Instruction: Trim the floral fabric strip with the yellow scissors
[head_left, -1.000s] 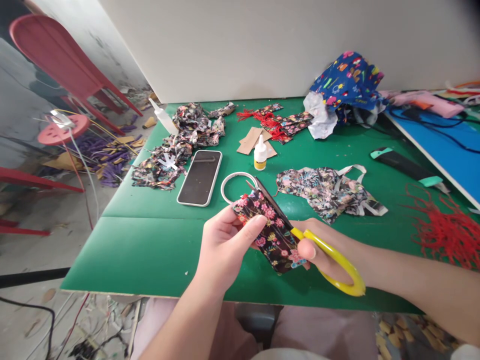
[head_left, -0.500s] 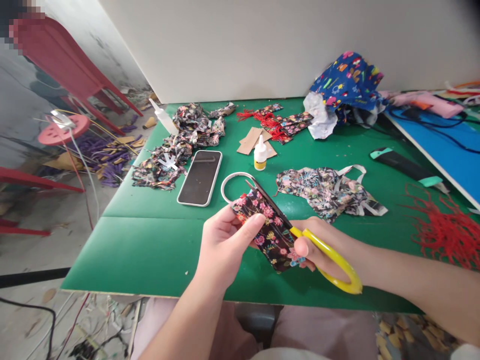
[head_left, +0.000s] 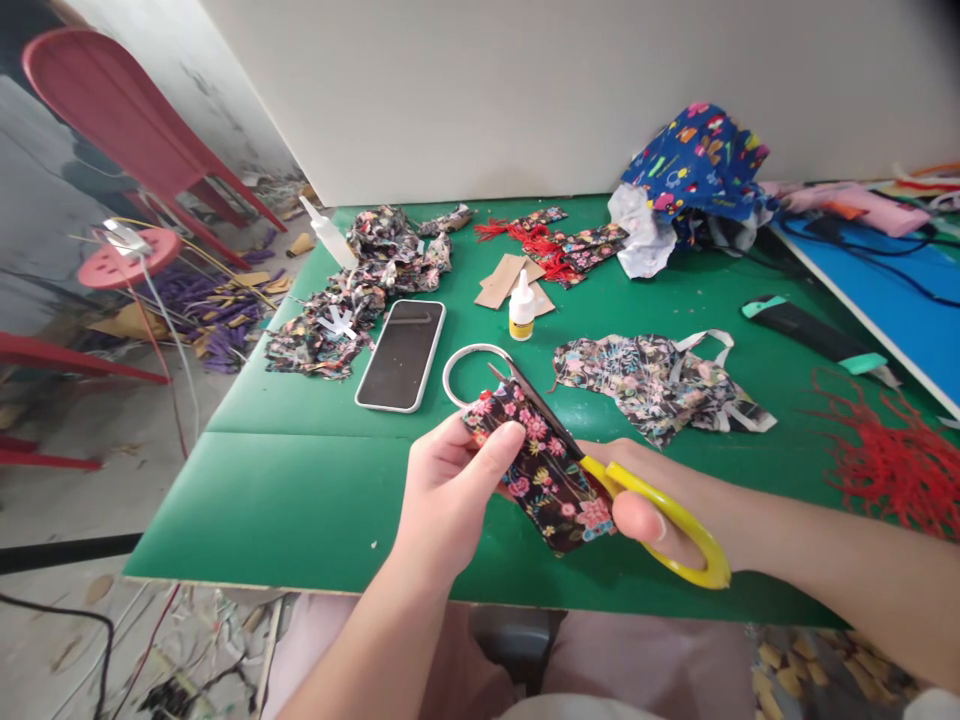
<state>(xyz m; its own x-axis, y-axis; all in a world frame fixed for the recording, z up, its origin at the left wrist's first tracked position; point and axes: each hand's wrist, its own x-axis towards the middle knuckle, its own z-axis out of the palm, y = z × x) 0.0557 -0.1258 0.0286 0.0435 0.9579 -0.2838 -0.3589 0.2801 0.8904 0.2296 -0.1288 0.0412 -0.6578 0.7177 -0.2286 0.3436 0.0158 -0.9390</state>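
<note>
My left hand (head_left: 457,480) pinches a black floral fabric piece (head_left: 551,480), thumb on top and fingers behind. In my right hand (head_left: 645,510) is a pair of yellow-handled scissors (head_left: 675,510), the thumb through one loop. Its dark blades lie along the fabric's right edge, tips pointing up and away from me. Just beyond the fabric, a white ring (head_left: 450,375) rests on the table, partly hidden by it. Past that stands a small white glue bottle (head_left: 522,308) with a yellow label. A crumpled floral cloth scrap (head_left: 660,380) lies to the right.
On the green table (head_left: 285,500) are a phone (head_left: 401,355), a heap of floral scraps (head_left: 390,255), brown card pieces (head_left: 499,282), a black-and-teal cutter (head_left: 814,330) and red threads (head_left: 892,455). Blue patterned cloth (head_left: 697,160) sits at the back; a red chair (head_left: 112,110) stands left.
My right thumb and the scissors' handle have shifted slightly right. More of the fabric's lower end shows now. My left hand stays almost where it was.
</note>
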